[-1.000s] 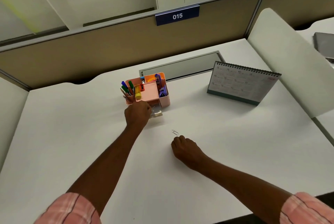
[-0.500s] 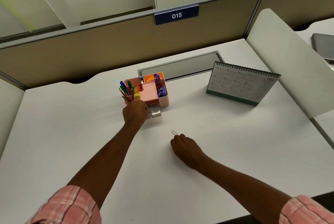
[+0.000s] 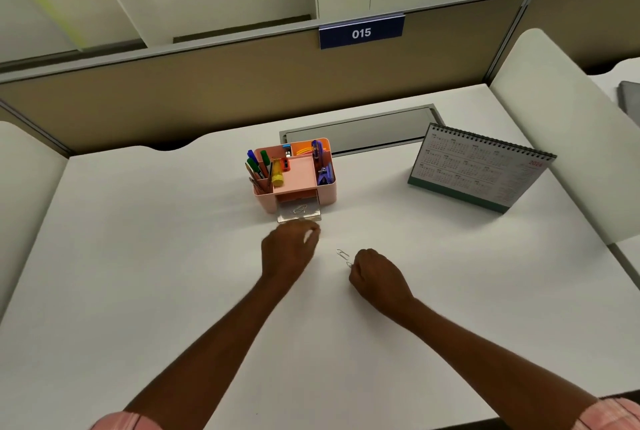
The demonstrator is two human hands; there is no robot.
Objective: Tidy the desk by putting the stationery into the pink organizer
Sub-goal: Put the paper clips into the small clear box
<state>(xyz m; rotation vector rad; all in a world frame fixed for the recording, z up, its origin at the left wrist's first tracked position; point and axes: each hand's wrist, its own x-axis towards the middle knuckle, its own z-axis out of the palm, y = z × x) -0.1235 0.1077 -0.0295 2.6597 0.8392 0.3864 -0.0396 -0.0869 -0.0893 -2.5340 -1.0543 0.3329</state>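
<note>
The pink organizer (image 3: 327, 192) stands mid-desk with pens, a yellow marker and purple items upright in it. Its small clear drawer (image 3: 298, 213) is pulled out toward me and has paper clips lying in it. My left hand (image 3: 289, 251) hovers just in front of the drawer, fingers loosely curled and apart, holding nothing I can see. A silver paper clip (image 3: 342, 254) lies on the desk between my hands. My right hand (image 3: 379, 279) rests as a closed fist beside the clip. A second bit of metal shows at its fingertips; whether it is held I cannot tell.
A spiral desk calendar (image 3: 479, 166) stands at the right. A grey cable hatch (image 3: 360, 131) is set into the desk behind the organizer. Side panels border the white desk (image 3: 138, 256) left and right, with a tan partition and shelves at the back.
My left hand has pulled back from the organizer's drawer toward me, uncovering the open drawer with clips inside. My right fist has stayed by the loose clip.
</note>
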